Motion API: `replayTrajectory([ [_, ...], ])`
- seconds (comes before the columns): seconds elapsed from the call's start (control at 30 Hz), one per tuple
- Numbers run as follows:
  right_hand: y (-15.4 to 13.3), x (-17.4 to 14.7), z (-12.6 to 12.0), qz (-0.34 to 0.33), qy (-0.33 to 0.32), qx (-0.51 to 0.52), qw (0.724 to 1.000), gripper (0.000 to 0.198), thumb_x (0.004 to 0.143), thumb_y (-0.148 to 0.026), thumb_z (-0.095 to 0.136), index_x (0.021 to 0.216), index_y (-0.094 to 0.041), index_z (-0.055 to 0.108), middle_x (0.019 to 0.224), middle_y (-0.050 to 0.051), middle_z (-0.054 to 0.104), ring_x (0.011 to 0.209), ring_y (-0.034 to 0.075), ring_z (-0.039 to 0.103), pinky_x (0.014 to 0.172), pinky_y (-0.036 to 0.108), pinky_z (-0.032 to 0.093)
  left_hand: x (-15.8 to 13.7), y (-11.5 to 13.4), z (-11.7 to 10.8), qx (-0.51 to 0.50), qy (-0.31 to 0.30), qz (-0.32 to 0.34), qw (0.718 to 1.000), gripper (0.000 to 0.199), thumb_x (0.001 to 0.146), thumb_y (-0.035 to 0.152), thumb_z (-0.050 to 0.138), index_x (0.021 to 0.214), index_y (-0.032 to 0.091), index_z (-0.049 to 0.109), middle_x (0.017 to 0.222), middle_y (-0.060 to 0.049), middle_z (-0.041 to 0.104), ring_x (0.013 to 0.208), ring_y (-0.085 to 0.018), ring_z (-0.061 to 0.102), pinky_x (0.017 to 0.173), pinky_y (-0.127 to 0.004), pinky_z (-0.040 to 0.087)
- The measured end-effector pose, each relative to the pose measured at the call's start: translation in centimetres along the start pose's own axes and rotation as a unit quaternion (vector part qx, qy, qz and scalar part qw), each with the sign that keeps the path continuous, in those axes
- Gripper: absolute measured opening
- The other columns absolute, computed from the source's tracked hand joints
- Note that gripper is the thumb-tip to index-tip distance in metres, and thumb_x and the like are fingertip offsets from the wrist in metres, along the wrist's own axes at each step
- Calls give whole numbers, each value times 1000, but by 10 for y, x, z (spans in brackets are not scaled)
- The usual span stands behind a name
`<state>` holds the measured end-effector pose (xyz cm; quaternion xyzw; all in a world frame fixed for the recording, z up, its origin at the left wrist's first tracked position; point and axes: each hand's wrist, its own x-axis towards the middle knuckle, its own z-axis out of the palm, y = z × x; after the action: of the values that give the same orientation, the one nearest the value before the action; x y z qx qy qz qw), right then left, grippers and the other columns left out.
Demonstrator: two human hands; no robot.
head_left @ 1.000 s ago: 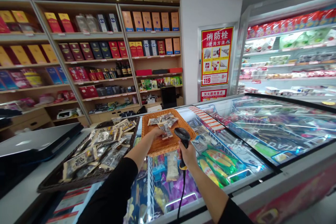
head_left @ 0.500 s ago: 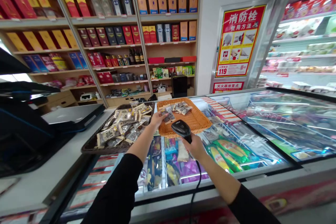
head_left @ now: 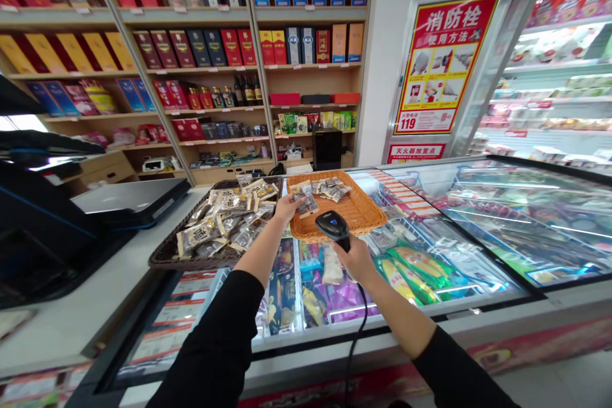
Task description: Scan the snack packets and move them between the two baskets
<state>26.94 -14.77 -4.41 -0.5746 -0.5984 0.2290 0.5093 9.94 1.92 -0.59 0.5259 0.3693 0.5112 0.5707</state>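
My left hand point(head_left: 289, 206) is closed on the edge of a small clear snack packet point(head_left: 306, 197), held over the left side of an orange wicker basket point(head_left: 366, 207). A few similar packets point(head_left: 333, 189) lie at the back of that basket. In my right hand point(head_left: 356, 256) is a black barcode scanner point(head_left: 333, 227), gripped by its handle, with a small blue light on top. Its head points toward the packet, and a black cable hangs below. To the left, a dark wicker tray point(head_left: 165, 259) holds a heap of packets point(head_left: 229, 213).
Both baskets rest on a glass-topped freezer point(head_left: 478, 255) full of packaged food. A weighing scale point(head_left: 131, 197) stands on the counter at left. Shelves of boxed bottles point(head_left: 201, 48) line the back wall, beside a red fire-hydrant poster point(head_left: 444, 67).
A blue light now shows on top of the scanner. The view has tilted slightly downward; both hands keep their holds and stay nearly in place.
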Motion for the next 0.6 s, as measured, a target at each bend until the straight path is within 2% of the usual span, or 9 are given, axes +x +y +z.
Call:
replayTrajectory([
  [0.2,5,2,4,28,-2,65,998,29,76,-49,59,76,-19,58,41,-3,52,40,18,53,45,26,39,0,1,4,20,10,2,1000,35,63,30,80,92,14,67,87,-5,73,86,-21,67,81,-34,53],
  [0.3,8,3,4,47,-4,107,993,32,76,-51,58,74,-19,55,40,-4,50,34,15,49,41,25,38,-10,11,10,127,36,95,987,26,72,24,72,98,18,69,99,-6,71,100,-24,64,93,-37,49],
  [0.37,10,3,3,52,-4,131,990,32,77,-51,57,75,-19,55,40,-5,49,33,14,47,39,25,37,-26,26,10,243,44,189,950,28,80,20,63,107,23,70,116,-6,67,115,-25,56,103,-39,40],
  [0.43,12,3,2,53,-2,145,988,33,78,-52,56,77,-19,55,40,-5,49,33,14,46,38,24,37,-48,44,1,358,59,259,895,37,86,17,52,118,29,66,132,-3,58,129,-26,45,111,-41,29],
  [0.5,14,3,1,52,4,140,989,34,79,-53,56,76,-19,54,40,-5,49,33,14,46,39,25,38,-74,60,-18,457,115,274,838,45,86,14,50,124,35,61,143,0,46,138,-27,32,115,-46,18],
  [0.6,15,2,1,41,4,108,993,34,79,-52,56,72,-19,55,40,-4,50,35,15,48,42,26,39,-107,72,-60,547,218,227,776,46,83,16,54,125,36,61,151,-1,35,143,-32,18,115,-52,10],
])
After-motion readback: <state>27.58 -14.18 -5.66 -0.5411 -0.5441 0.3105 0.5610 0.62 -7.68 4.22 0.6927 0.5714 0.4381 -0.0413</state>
